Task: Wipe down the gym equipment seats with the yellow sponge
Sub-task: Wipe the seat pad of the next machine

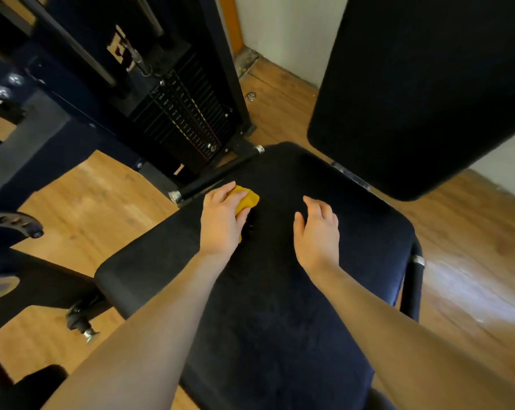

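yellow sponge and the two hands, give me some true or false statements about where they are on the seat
1. The left hand holds the yellow sponge. True.
2. The right hand grips a spray bottle. False: it holds nothing, its fingers relaxed over the seat.
3. The sponge is at the seat's near edge. False: it is near the far left edge.
4. The backrest rises beyond the seat on the right. True.
5. The floor is carpeted. False: it is wood.

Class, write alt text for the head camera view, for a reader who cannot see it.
Seen from above, a person's left hand holds a yellow sponge against a dark padded gym seat, while the right hand hovers open beside it. A black backrest, a weight stack and wooden floor surround the seat.
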Tool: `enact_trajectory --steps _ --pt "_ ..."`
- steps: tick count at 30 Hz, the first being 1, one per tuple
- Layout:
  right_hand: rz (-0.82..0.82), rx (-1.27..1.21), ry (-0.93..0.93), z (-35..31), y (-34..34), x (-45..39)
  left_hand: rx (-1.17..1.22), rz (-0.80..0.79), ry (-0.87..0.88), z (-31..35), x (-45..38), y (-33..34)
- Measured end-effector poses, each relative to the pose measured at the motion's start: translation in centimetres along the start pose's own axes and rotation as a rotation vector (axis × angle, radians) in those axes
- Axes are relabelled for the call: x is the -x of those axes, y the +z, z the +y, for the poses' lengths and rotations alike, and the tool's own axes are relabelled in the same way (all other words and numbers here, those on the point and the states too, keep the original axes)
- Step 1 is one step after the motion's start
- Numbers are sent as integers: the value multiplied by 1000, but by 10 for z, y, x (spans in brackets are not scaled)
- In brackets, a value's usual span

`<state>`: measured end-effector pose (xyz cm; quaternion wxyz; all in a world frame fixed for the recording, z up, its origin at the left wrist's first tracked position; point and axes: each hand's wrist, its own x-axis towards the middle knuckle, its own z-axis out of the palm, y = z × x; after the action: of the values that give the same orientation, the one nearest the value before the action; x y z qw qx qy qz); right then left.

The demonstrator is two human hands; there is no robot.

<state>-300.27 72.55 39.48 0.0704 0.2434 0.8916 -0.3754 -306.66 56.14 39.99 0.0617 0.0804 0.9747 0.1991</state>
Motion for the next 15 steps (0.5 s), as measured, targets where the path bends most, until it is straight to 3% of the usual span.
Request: enact_trajectory --steps 15 --pt "85 153 173 -41 61 -108 87 -32 -40 -34 -87 7"
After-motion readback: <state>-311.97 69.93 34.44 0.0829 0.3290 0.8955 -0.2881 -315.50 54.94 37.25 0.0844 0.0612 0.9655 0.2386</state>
